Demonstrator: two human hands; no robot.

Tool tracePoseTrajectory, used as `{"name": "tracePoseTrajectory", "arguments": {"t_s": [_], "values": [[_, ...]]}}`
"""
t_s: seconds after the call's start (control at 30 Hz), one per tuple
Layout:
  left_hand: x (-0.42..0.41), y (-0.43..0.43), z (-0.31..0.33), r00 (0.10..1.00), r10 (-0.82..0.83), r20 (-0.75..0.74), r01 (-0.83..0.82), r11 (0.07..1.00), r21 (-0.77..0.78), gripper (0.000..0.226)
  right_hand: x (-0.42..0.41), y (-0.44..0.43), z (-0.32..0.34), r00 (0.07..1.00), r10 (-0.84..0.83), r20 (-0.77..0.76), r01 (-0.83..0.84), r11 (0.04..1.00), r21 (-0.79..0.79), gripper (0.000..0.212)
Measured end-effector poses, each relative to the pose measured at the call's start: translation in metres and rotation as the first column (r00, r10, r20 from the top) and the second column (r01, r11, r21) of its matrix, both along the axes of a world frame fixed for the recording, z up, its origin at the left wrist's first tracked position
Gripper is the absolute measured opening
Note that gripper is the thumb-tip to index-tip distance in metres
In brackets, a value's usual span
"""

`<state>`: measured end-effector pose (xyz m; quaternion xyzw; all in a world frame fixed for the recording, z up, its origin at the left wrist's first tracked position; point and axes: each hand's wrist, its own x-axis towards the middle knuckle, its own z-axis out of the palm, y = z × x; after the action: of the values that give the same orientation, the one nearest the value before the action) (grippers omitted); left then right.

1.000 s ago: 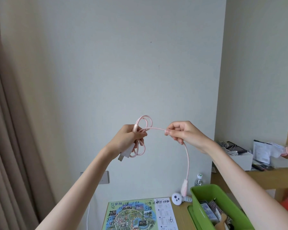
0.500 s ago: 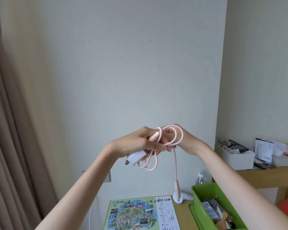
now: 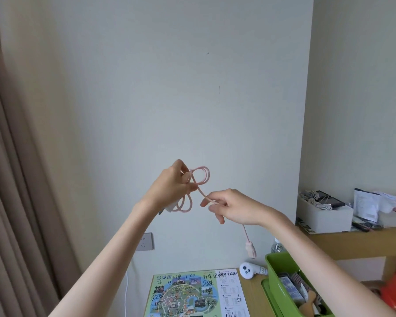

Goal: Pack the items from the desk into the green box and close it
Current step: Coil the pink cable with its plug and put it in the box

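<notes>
Wooden desk (image 3: 253, 300): carried a map, a green box and a white device along its back edge.
Map (image 3: 188, 296): handwritten digits across the top, "6" on its white right panel.
Green box (image 3: 281, 266): open at the desk's right edge, already holding items.
Left hand (image 3: 169, 191): raised clear of the desk, closed around the coils of a pink cable (image 3: 200, 177).
Right hand (image 3: 233, 207): pinched the cable's loose run; its plug (image 3: 250, 248) dangled above the box's back-left corner.

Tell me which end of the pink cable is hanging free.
The pink plug end, dangling below the right hand above the green box. The whitish end sits under the left hand with the coils.
</notes>
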<state>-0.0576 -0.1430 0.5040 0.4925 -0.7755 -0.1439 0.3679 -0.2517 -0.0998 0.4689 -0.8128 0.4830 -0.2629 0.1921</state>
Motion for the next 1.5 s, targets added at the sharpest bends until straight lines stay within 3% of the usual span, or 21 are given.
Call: {"name": "tracePoseTrajectory", "arguments": {"t_s": [0.13, 0.2, 0.3, 0.4, 0.5, 0.57, 0.63, 0.7, 0.83, 0.93, 1.03, 1.2, 1.27, 1.33, 1.4, 1.5], "values": [[-0.003, -0.002, -0.009, 0.961, 0.136, 0.241, -0.080, 0.970, -0.229, 0.024, 0.000, 0.004, 0.013, 0.996, 0.006, -0.093, -0.009, 0.999, -0.032, 0.021], [-0.004, -0.001, -0.013, 0.921, 0.084, 0.380, 0.006, 0.973, -0.229, 0.020, 0.000, 0.005, 0.022, 0.988, 0.019, -0.153, -0.028, 0.998, -0.055, 0.022], [-0.009, 0.004, -0.020, 0.865, -0.062, 0.498, 0.150, 0.979, -0.139, 0.015, -0.003, 0.003, 0.036, 0.994, 0.038, -0.102, -0.050, 0.991, -0.121, 0.017], [-0.013, 0.009, -0.021, 0.870, -0.307, 0.386, 0.323, 0.946, 0.025, 0.016, -0.011, -0.003, 0.046, 0.997, 0.073, 0.035, -0.066, 0.982, -0.176, 0.010], [-0.012, 0.018, -0.015, 0.838, -0.534, 0.107, 0.512, 0.840, 0.181, 0.018, -0.022, -0.011, 0.044, 0.953, 0.096, 0.288, -0.049, 0.984, -0.169, 0.020], [-0.010, 0.022, -0.009, 0.811, -0.584, -0.048, 0.581, 0.792, 0.185, 0.016, -0.028, -0.014, 0.035, 0.916, 0.086, 0.392, -0.029, 0.989, -0.148, 0.017], [-0.009, 0.023, -0.003, 0.808, -0.561, -0.181, 0.585, 0.802, 0.124, 0.016, -0.031, -0.016, 0.023, 0.908, 0.054, 0.415, -0.008, 0.994, -0.111, 0.011], [-0.009, 0.022, 0.001, 0.814, -0.502, -0.291, 0.543, 0.836, 0.076, 0.023, -0.025, -0.015, 0.012, 0.910, 0.031, 0.414, 0.001, 0.997, -0.077, 0.020], [-0.012, 0.016, 0.000, 0.855, -0.326, -0.402, 0.347, 0.937, -0.021, 0.034, -0.012, -0.007, 0.001, 0.936, 0.071, 0.345, -0.080, 0.997, 0.011, 0.019], [-0.009, 0.006, -0.008, 0.944, -0.184, -0.275, 0.149, 0.979, -0.141, 0.030, -0.012, -0.001, 0.000, 0.962, 0.087, 0.257, -0.111, 0.991, 0.080, 0.021], [-0.008, 0.001, -0.019, 0.991, -0.054, -0.121, 0.028, 0.978, -0.207, 0.020, -0.014, 0.002, 0.005, 0.986, 0.066, 0.155, -0.072, 0.997, 0.037, 0.020], [-0.006, -0.007, -0.034, 0.973, 0.145, 0.180, -0.088, 0.953, -0.291, 0.016, -0.028, 0.007, 0.009, 0.966, 0.067, 0.250, -0.079, 0.996, 0.035, 0.014], [-0.005, -0.007, -0.036, 0.956, 0.015, 0.293, 0.034, 0.987, -0.160, 0.014, -0.033, 0.007, 0.012, 0.934, 0.068, 0.352, -0.074, 0.997, 0.003, 0.012], [-0.011, -0.001, -0.040, 0.915, -0.236, 0.328, 0.230, 0.971, 0.058, 0.013, -0.037, 0.006, 0.017, 0.908, 0.075, 0.411, -0.060, 0.997, -0.049, 0.008], [-0.020, 0.008, -0.043, 0.865, -0.451, 0.221, 0.402, 0.885, 0.233, 0.016, -0.040, 0.006, 0.022, 0.905, 0.088, 0.417, -0.059, 0.995, -0.081, 0.005], [-0.029, 0.023, -0.040, 0.763, -0.644, -0.056, 0.623, 0.708, 0.333, 0.021, -0.049, 0.004, 0.021, 0.896, 0.076, 0.437, -0.061, 0.997, -0.050, 0.005]]}}
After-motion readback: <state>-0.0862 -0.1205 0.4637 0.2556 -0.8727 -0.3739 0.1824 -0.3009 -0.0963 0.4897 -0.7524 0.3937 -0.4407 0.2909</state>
